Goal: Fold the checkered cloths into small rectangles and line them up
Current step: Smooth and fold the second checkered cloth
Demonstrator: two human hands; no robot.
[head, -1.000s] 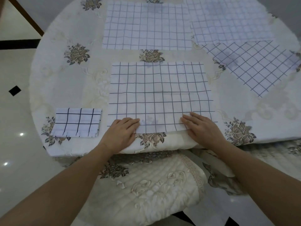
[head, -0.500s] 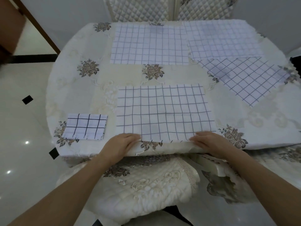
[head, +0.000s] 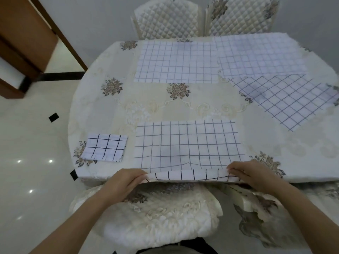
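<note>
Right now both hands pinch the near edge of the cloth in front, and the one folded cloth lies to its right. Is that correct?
No. The head view shows the folded cloth lying to the left of the cloth in front, not its right. The left hand and right hand do pinch its near edge.

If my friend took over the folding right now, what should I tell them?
Left hand and right hand: each pinches a near corner of the front cloth, with its near edge lifted off the table.
Done: one folded cloth lies at the front left.
Left: fold the front cloth, then the back middle cloth, the back right cloth and the tilted cloth, all lying flat. Then line them up.
</note>
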